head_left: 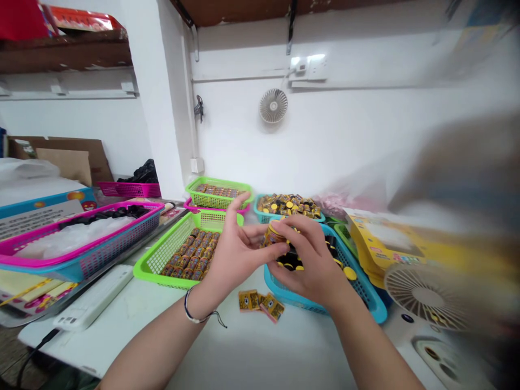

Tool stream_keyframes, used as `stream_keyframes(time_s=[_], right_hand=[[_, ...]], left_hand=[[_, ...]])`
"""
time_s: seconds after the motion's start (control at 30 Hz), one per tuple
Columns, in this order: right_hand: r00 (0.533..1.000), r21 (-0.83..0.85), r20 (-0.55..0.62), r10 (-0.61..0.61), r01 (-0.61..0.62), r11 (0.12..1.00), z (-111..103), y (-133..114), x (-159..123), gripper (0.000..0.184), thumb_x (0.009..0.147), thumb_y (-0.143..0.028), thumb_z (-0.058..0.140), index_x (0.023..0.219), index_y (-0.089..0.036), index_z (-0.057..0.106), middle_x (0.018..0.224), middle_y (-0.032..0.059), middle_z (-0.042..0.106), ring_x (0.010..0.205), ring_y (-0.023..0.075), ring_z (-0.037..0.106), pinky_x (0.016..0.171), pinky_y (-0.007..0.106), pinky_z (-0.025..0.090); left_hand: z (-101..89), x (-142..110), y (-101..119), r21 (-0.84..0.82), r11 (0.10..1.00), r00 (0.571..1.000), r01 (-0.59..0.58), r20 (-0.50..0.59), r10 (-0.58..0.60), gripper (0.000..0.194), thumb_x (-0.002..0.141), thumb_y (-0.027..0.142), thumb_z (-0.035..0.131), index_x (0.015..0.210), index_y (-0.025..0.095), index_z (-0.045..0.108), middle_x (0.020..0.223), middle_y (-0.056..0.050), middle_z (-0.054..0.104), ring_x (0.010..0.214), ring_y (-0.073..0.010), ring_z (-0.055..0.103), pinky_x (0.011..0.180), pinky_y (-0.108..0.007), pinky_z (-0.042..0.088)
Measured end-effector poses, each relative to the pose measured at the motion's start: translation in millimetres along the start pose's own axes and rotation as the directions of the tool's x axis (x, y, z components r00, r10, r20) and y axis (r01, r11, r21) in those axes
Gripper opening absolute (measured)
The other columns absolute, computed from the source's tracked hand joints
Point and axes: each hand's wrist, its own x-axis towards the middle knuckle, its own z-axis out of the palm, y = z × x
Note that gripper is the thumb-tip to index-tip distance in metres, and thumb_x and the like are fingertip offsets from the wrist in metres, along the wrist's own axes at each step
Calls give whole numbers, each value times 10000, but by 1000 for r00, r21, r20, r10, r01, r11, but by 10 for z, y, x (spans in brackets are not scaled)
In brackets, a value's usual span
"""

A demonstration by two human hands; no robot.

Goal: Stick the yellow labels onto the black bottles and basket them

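Observation:
A small yellow-and-brown printed cylinder (273, 235) is held in the air between my two hands, over the near-left part of a blue basket (376, 309). My left hand (235, 246) pinches its left side between thumb and fingers, with one finger sticking up. From the right, my right hand (314, 257) grips it with curled fingers, which hide part of it. Black and yellow pieces (350, 273) lie in the blue basket below. On the table under my hands are several small printed packets (271, 307). Left of them, a green basket (148, 265) holds rows of similar cylinders (195, 254).
Behind stand another green basket (219, 201) of cylinders and a blue basket (264, 216) heaped with yellow-and-black pieces. A pink-and-blue basket (81, 260) with plastic bags and a white power strip (95, 297) are at left. Yellow boxes (377, 244) and a fan (426, 297) stand right.

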Motion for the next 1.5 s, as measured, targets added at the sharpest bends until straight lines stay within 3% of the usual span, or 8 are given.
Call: stream_keyframes(time_s=[0.3,0.57,0.87,1.07,1.2,1.27,1.33,1.5], right_hand=[[999,109,-50,-12,17,994,103,-94,-27,588,758,-108,637,1307,-231,463,1121,111,596,1080,249,608,914,429,561],[977,-63,-38,-209,206,976,166,-73,-96,515,806,-115,692,1294,-141,530,1117,124,641,1141,249,592,972,404,549],[976,24,-69,-207,209,978,91,-93,-77,463,876,-229,648,1318,-203,514,1084,99,696,1085,243,649,909,416,592],[990,-114,47,-136,140,984,177,18,-85,541,851,-100,624,1367,-196,492,1126,90,684,1169,231,593,1065,428,483],[972,-200,228,58,-12,980,110,144,-52,448,900,-205,599,1342,-251,538,1289,116,618,1234,273,535,1062,501,445],[916,-287,331,228,-133,949,17,226,-54,377,910,-259,594,1287,-249,588,1298,125,614,1229,296,538,1042,530,437],[776,-401,445,446,-273,874,-80,306,-79,370,926,-287,563,1293,-238,587,1290,129,620,1226,304,546,1037,535,426],[99,-647,661,744,-426,632,-110,452,-231,518,866,-293,625,1369,-198,543,1296,184,610,1228,376,559,920,524,506]], left_hand=[[-20,-34,-44,-70,953,916,296,305,-262,776,820,205,679,1420,256,190,638,83,606,582,-87,589,582,-199,470],[-50,-59,-23,274,960,987,-48,158,5,878,722,48,597,1438,284,148,587,114,377,495,-70,371,447,-182,276],[-126,-84,52,340,940,945,-42,320,-73,881,739,61,589,1442,342,137,663,90,416,529,-78,411,463,-177,316],[-330,46,262,723,658,965,-209,262,19,338,823,281,650,1154,258,582,1115,-33,650,978,-181,613,850,-308,492],[-647,588,166,892,446,968,-71,170,-187,355,852,386,602,1164,221,639,1031,-27,720,912,-187,652,806,-293,511],[-855,928,-39,946,318,951,56,47,-306,425,872,419,575,1225,185,620,1010,-29,723,931,-194,657,821,-287,517],[-1069,1204,-306,969,207,924,138,-51,-380,366,877,412,596,1073,116,685,945,-64,714,905,-220,655,809,-325,528],[-1437,1449,-898,967,-20,825,253,-227,-517,333,930,367,593,1174,141,607,1179,-78,628,1014,-235,635,856,-424,556]])
